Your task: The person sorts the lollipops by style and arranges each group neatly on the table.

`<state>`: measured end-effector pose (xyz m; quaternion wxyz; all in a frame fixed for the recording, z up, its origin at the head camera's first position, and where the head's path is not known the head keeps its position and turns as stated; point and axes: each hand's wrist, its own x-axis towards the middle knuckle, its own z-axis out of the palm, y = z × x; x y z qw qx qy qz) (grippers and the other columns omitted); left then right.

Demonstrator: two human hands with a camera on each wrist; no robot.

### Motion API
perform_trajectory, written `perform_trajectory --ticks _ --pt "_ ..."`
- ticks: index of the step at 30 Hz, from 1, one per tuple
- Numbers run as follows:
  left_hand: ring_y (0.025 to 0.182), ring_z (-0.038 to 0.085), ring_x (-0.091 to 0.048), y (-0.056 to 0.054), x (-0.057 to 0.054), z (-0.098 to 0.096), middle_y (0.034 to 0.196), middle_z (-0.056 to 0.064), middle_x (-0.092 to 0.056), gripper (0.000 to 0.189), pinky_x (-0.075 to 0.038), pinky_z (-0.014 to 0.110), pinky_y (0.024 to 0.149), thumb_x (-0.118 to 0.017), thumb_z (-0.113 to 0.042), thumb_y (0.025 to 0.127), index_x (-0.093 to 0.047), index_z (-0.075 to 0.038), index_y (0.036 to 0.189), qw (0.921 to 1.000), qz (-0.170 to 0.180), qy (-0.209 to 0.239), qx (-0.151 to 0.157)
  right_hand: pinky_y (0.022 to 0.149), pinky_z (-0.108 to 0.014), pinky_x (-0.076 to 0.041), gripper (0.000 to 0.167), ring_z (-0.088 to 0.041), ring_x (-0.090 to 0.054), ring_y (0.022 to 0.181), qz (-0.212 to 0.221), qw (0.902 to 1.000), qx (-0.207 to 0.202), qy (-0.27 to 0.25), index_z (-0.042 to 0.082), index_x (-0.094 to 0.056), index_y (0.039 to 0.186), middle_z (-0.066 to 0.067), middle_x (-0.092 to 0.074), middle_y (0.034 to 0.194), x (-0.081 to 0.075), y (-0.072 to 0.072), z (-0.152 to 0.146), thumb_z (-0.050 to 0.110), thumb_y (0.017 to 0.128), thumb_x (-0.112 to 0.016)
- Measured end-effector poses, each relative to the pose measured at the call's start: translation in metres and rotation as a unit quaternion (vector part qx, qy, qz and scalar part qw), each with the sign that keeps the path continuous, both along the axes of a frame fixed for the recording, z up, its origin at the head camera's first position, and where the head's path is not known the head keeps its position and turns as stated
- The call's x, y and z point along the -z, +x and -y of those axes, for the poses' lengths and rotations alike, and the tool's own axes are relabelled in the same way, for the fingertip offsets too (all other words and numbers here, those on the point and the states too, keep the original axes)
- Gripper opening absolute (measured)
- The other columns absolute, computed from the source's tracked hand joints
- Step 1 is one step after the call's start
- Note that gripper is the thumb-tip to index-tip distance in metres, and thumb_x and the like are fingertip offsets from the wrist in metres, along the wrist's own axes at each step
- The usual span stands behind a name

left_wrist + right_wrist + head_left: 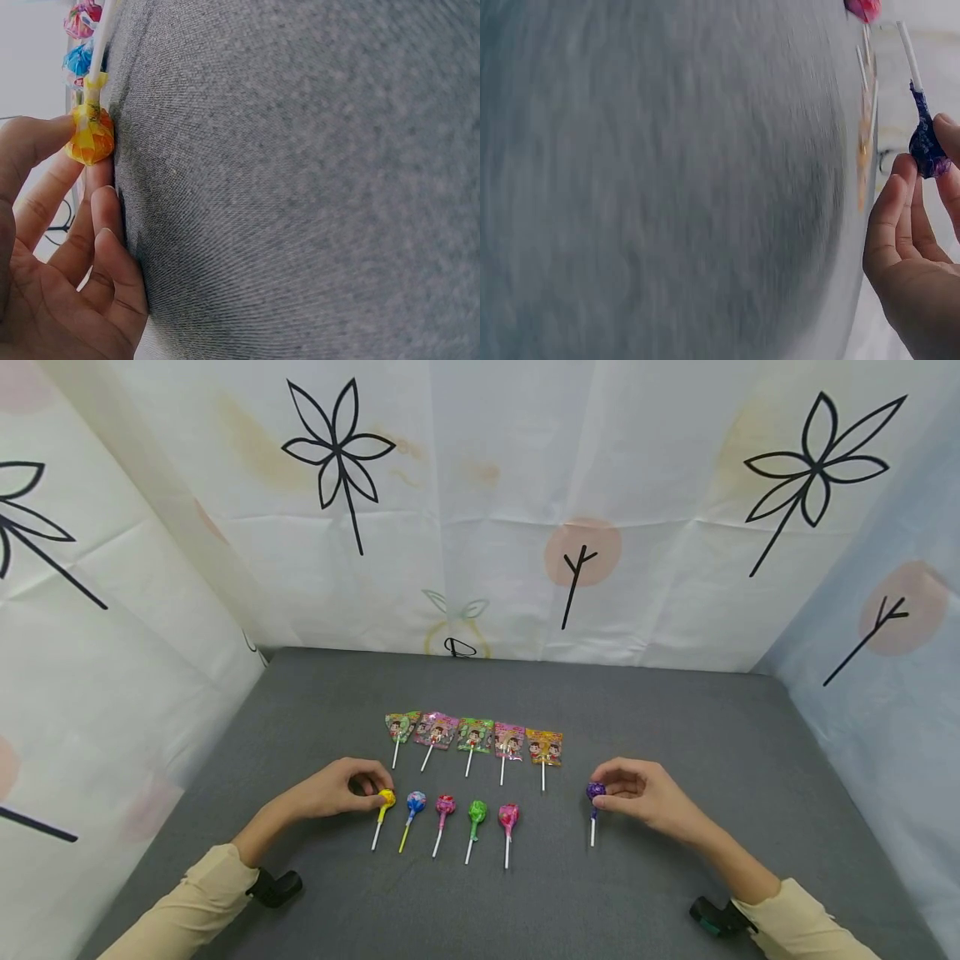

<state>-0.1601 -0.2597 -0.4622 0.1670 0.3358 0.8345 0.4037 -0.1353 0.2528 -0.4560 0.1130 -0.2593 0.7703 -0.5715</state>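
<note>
My left hand (347, 787) pinches the head of a yellow lollipop (386, 798) at the left end of a front row; in the left wrist view the thumb presses the yellow wrapper (91, 139) from one side. Off to the right, my right hand (651, 793) holds a purple lollipop (596, 790) between thumb and fingertips, its white stick pointing toward me. The right wrist view shows this lollipop's dark wrapper (927, 146) raised over the cloth. Beside the yellow one lie a blue lollipop (416, 802), a dark pink one (446, 805), a green one (477, 812) and a pink one (508, 816).
Behind the front row lies a second row of flat-packed lollipops, among them a green packet (476, 734) and an orange packet (544, 747). All rest on a grey cloth-covered table (420, 918). White printed curtains (495, 460) close off the back and both sides.
</note>
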Motion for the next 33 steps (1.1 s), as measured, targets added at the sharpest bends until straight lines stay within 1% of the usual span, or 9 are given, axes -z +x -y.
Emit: perform_trajectory --ticks 3,8,13,17,21,24,29,33 --pt "0.087 0.015 -0.061 0.000 0.000 0.000 0.101 -0.004 -0.070 0.014 -0.051 0.031 0.078 -0.073 -0.017 0.098 -0.071 -0.012 0.110 1.0000 0.002 -0.002 -0.002 0.074 -0.031 -0.056 0.025 -0.026 -0.069 0.091 0.016 0.9997 -0.018 -0.010 -0.007 -0.064 0.115 -0.022 -0.066 0.105 0.003 0.002 0.010 -0.001 0.092 -0.074" --pt "0.087 0.015 -0.061 0.000 0.000 0.000 0.101 -0.003 -0.070 0.014 -0.051 0.030 0.078 -0.073 -0.016 0.097 -0.071 -0.012 0.110 1.0000 0.005 -0.004 -0.005 0.071 -0.029 -0.055 0.024 -0.027 -0.070 0.088 0.038 0.9984 -0.039 -0.017 -0.006 -0.064 0.113 -0.021 -0.068 0.100 0.007 0.005 0.024 0.001 0.092 -0.075" --pt "0.087 0.015 -0.061 0.000 0.001 0.000 0.100 -0.005 -0.069 0.013 -0.051 0.031 0.077 -0.073 -0.017 0.097 -0.071 -0.012 0.110 1.0000 0.002 -0.003 -0.004 0.072 -0.029 -0.055 0.022 -0.028 -0.071 0.088 0.046 0.9971 -0.053 -0.029 -0.006 -0.065 0.109 -0.022 -0.068 0.099 0.012 0.007 0.036 0.000 0.091 -0.076" --pt "0.087 0.015 -0.061 0.000 0.000 0.000 0.101 -0.003 -0.070 0.013 -0.051 0.031 0.078 -0.073 -0.016 0.097 -0.071 -0.012 0.110 1.0000 0.005 -0.004 -0.004 0.073 -0.030 -0.056 0.023 -0.028 -0.071 0.088 0.053 0.9961 -0.057 -0.042 -0.007 -0.065 0.108 -0.022 -0.068 0.100 0.014 0.009 0.045 -0.001 0.089 -0.077" --pt "0.088 0.015 -0.061 0.001 -0.001 0.000 0.101 -0.001 -0.070 0.013 -0.051 0.033 0.078 -0.073 -0.014 0.097 -0.071 -0.012 0.110 0.9999 0.009 -0.009 -0.006 0.075 -0.032 -0.057 0.022 -0.027 -0.070 0.087 0.038 0.9976 -0.050 -0.029 -0.005 -0.068 0.106 -0.019 -0.069 0.098 0.015 0.012 0.052 0.000 0.088 -0.079" --pt "0.088 0.015 -0.060 0.000 -0.001 0.000 0.101 -0.002 -0.070 0.013 -0.051 0.034 0.078 -0.073 -0.013 0.097 -0.071 -0.012 0.110 0.9999 0.007 -0.010 -0.005 0.076 -0.034 -0.057 0.022 -0.025 -0.070 0.087 0.027 0.9986 -0.043 -0.015 -0.004 -0.069 0.105 -0.017 -0.070 0.098 0.016 0.013 0.057 0.001 0.087 -0.080" --pt "0.088 0.015 -0.061 0.000 0.000 0.000 0.101 -0.005 -0.069 0.013 -0.051 0.032 0.078 -0.072 -0.015 0.097 -0.071 -0.011 0.110 1.0000 0.005 -0.006 -0.003 0.076 -0.032 -0.057 0.021 -0.023 -0.069 0.088 0.027 0.9991 -0.032 -0.001 -0.002 -0.071 0.105 -0.013 -0.071 0.100 0.014 0.014 0.065 0.004 0.088 -0.080" --pt "0.088 0.015 -0.061 0.000 -0.001 0.000 0.101 -0.004 -0.069 0.013 -0.051 0.032 0.079 -0.072 -0.016 0.098 -0.071 -0.012 0.110 0.9999 0.007 -0.008 -0.005 0.074 -0.032 -0.057 0.020 -0.023 -0.069 0.087 0.012 0.9995 -0.029 0.003 -0.001 -0.073 0.104 -0.012 -0.071 0.098 0.013 0.015 0.070 0.004 0.087 -0.081"
